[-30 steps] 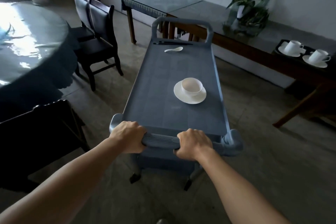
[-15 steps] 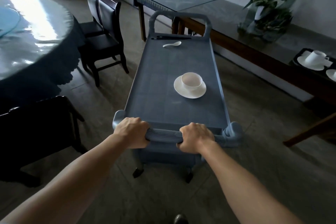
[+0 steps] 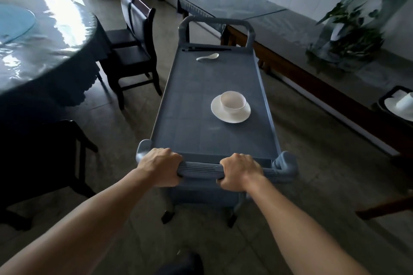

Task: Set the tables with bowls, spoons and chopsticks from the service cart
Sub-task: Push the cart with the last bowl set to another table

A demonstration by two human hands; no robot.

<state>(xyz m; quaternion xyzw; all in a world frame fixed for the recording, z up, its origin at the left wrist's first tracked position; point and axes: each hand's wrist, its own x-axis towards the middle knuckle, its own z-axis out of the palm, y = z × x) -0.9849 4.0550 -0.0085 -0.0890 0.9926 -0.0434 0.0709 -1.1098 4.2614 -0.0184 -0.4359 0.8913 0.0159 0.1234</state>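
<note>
Both bare forearms reach straight forward and down from the lower corners of the view, elbows nearly extended. The left hand (image 3: 159, 168) and the right hand (image 3: 240, 173) lie knuckles up on the ribbed near handle (image 3: 201, 169) of the grey-blue service cart (image 3: 190, 123), each clenched around the bar with the fingers wrapped over its far side. The left hand sits near the handle's left end. The right sits a little right of the middle, so a stretch of bare bar shows between them.

On the cart's top a white bowl (image 3: 232, 101) stands upright on a white saucer (image 3: 230, 117), to the right of the middle. At the far end a white spoon (image 3: 207, 57) lies on its own, and just beyond it dark chopsticks (image 3: 205, 49) lie crosswise below the far handle (image 3: 216, 21).

To the left stands a round worktop (image 3: 51, 51) under a shiny cloth, with dark chairs (image 3: 134, 35) beside it. To the right a long glass-covered worktop (image 3: 290, 35) runs along the wall, bearing a potted plant (image 3: 350, 29) and a dark tray (image 3: 384, 100) with white crockery.
</note>
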